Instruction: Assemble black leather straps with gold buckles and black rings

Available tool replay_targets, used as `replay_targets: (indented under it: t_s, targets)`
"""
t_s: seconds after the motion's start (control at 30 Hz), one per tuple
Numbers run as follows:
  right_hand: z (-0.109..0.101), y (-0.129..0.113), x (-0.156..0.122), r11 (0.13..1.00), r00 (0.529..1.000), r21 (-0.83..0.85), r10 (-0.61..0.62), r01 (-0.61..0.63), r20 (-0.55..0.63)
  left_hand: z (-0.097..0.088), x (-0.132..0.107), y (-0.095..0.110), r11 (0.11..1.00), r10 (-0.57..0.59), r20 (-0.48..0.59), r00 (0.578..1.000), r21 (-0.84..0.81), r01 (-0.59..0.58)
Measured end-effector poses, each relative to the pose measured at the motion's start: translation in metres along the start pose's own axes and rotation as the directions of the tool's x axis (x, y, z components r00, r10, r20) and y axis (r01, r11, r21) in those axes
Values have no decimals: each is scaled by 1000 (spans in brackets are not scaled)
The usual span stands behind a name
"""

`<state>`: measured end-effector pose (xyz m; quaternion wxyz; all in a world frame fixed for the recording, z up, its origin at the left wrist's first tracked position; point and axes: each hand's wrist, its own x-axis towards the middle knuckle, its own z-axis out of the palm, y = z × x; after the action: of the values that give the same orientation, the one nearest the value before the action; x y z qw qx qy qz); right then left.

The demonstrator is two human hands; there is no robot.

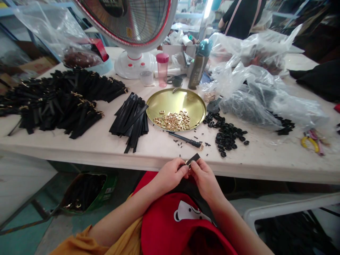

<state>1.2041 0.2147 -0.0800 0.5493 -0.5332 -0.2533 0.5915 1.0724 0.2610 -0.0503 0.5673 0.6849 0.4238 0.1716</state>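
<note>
While the person sits at the near edge of the table (265, 159), the left hand (170, 175) and the right hand (205, 179) meet just in front of it, both closed in a pinch on 1 short black strip (195, 158); a small gold buckle (188, 162) sits on the strip where the 2 sets of fingertips touch, though whether it is fully threaded cannot be told; far left on the table, a large heap of fitted straps (58, 102) shows gold fittings on many ends, which suggests that much of the work is done; nearer the middle, a smaller bundle of bare strips (131, 120) carries no visible metal and appears to be what is left; just beside it, the round gold tray (170, 99) holds a modest cluster of loose buckles (172, 121) on its near side; between tray and hands lies 1 single strap (184, 139) with a gold ring at its right end; to the right of the tray, black loops (227, 136) are scattered, partly under crumpled plastic bags (255, 95); a fan (132, 21), a pink cup (162, 69) and a bottle (199, 63) stand behind the tray; another person (244, 14) stands at the far side.
</note>
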Motion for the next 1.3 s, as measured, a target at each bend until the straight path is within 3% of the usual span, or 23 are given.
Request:
replay_targets:
  t_s: [0.23,0.43,0.57,0.73,0.93,1.07,1.17,1.3]
  targets:
    - [-2,-1,2,996,995,51,73,-76,62,0,1,-5,988,9,59,998,-152,0]
    - [-1,-1,-3,994,1000,-109,8,-9,-13,2,1,-5,995,-17,-2,1000,-101,17]
    - [1,0,-5,992,1000,-125,-25,23,-18,4,1,-4,997,-36,-26,999,-69,35]
    - [0,-1,-3,993,1000,-115,-14,13,-13,6,0,-6,987,-44,-10,999,-158,42]
    - [-3,-7,-4,959,993,-259,-119,116,4,8,3,-7,983,9,-28,1000,-185,-14]
    - [-2,-7,-4,1000,999,-20,26,-25,44,9,3,-4,983,-3,-21,1000,-182,-1]
    - [0,-7,-2,980,988,162,94,-113,121,12,3,-2,979,-28,-41,999,-202,19]
    - [-1,-8,-1,968,983,214,99,-130,152,16,4,-4,969,-66,-83,994,-241,44]
